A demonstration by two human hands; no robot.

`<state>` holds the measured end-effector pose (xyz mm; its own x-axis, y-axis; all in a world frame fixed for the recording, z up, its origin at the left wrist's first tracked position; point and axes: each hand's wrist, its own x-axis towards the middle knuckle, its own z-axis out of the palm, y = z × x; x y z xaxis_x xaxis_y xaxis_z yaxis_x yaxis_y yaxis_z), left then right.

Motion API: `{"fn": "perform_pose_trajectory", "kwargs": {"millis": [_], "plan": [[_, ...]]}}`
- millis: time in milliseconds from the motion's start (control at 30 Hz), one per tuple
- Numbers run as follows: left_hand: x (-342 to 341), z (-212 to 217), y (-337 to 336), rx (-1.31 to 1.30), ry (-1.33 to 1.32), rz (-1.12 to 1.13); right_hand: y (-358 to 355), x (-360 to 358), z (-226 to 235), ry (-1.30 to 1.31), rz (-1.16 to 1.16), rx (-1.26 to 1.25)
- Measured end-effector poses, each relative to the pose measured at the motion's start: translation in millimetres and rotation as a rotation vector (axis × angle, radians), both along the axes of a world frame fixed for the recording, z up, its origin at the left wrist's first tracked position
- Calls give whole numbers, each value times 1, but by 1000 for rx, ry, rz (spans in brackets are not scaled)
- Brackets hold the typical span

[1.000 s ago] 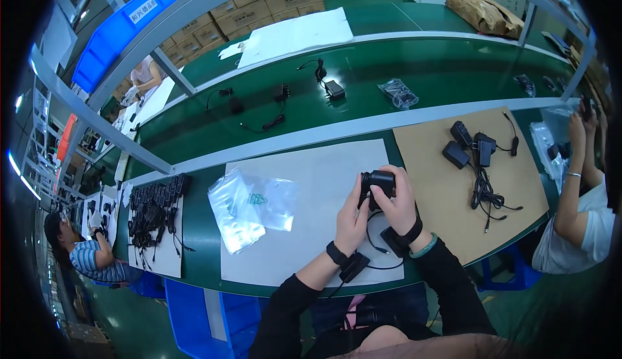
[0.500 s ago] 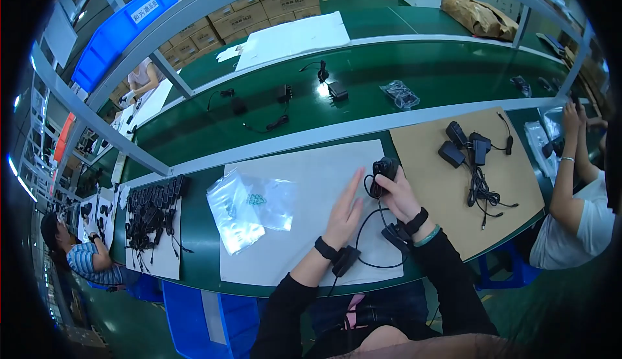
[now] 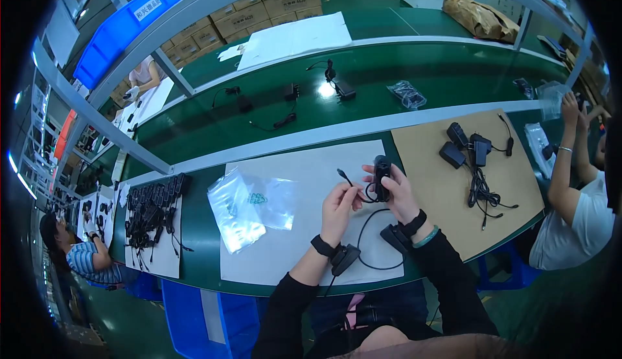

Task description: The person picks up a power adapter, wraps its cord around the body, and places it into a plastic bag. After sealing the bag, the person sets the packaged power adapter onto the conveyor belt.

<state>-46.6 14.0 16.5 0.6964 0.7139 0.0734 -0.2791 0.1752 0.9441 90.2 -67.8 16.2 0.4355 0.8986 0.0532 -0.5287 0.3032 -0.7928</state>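
With the fingers of our left hand (image 3: 338, 211) we pinch a black cable (image 3: 349, 182) near its plug end; those of our right hand (image 3: 403, 198) grasp a black adapter (image 3: 382, 172). We hold both over the white sheet (image 3: 278, 265), between the near and far edges of the counter (image 3: 199, 229). Other adapters (image 3: 452, 154) lie on brown cardboard (image 3: 440, 220) toward its right end; clear bags (image 3: 238, 226) lie left of our hands.

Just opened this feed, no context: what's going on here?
A person at a workbench holds a black adapter upright in the right hand, while the left hand pinches a black cable near its plug end. Both hands are above a white sheet, with clear plastic bags lying on its left part. More adapters sit on a brown board to the right.
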Motion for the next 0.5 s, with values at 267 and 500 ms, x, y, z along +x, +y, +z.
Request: {"fn": "perform_pose_trajectory", "kwargs": {"millis": [267,500], "plan": [[1,-7,5,184,260,-178,3,-14,-10,-299,-36,-136],[-5,-4,19,155,374,-322,4,-28,-7,-387,-86,-144]]}}
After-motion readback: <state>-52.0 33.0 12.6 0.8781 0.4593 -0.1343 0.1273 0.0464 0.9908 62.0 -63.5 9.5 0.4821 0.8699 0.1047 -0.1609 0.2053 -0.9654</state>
